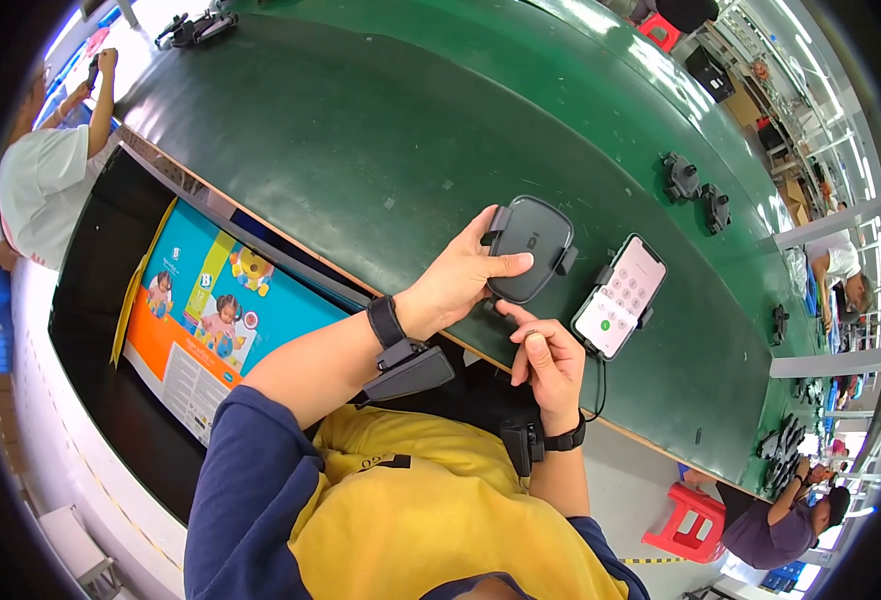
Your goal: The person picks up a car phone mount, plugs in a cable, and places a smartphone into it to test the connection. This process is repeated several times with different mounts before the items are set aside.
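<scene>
Head view, nearest: a yellow shirt with navy sleeves (431, 510) is filling the foreground, and black wrist straps (388, 320) are circling both forearms.
Left hand: the left hand (458, 278) is clamping the black rounded plastic phone holder (533, 240) by its left side, the thumb lying across the front face.
Right hand: the right hand (553, 365) is sitting half curled just below and right of that holder, one finger pointing at its lower edge; whether it is touching, or pinching anything, I cannot tell.
Holder's lie: its plate is facing up above the tabletop's near edge, its long axis running roughly away from the body, its side arms standing left and right; the left hand is nearer, already on it.
Lit phone: a white-screened smartphone with a keypad (621, 297) is resting in a second dark cradle, right of the held holder and beyond the right hand, its long axis slanting away rightward; a thin black cable (602, 385) is hanging below.
Left side: a blue-and-orange printed carton (281, 290) is standing inside a black open container (86, 290).
Farther: the green tabletop (361, 130) is carrying black clamp-like mounts (681, 178).
Edges: a dark-shirted co-worker (776, 530) is sitting near a red plastic stool (686, 525); a white-shirted co-worker (51, 180) is working at far left.
</scene>
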Motion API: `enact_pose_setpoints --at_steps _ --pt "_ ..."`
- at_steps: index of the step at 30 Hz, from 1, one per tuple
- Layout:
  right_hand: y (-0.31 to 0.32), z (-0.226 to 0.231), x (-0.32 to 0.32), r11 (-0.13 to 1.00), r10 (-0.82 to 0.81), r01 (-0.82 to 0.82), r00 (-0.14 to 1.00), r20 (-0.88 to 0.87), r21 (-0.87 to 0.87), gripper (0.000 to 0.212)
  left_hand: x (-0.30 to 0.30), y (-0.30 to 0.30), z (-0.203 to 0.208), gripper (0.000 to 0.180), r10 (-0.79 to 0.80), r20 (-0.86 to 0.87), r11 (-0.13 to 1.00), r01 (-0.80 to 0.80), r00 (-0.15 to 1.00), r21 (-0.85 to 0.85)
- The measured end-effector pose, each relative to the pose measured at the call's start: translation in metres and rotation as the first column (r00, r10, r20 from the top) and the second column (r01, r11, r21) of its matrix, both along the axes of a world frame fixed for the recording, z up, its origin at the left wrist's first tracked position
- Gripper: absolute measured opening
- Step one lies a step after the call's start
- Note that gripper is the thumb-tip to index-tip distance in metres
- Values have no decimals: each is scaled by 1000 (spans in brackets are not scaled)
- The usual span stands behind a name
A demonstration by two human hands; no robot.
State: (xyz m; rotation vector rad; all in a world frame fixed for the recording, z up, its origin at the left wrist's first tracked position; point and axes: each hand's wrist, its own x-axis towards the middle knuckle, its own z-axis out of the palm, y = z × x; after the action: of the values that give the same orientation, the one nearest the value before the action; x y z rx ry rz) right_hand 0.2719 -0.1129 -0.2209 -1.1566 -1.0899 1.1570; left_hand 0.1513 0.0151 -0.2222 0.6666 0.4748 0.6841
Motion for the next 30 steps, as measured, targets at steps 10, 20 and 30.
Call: enact_pose_setpoints --at_steps 10,20,30 --pt "5 6 1 997 38 -34 997 60 -68 23 -1 -5 4 93 31 -16 999 -32 999 -31" --pt "3 0 -1 996 41 -31 991 130 -79 23 -3 -9 6 89 -22 -108 998 28 994 60" --pt "2 0 -8 984 -81 89 995 -54 155 19 1 -3 0 92 38 8 999 -38 999 2"
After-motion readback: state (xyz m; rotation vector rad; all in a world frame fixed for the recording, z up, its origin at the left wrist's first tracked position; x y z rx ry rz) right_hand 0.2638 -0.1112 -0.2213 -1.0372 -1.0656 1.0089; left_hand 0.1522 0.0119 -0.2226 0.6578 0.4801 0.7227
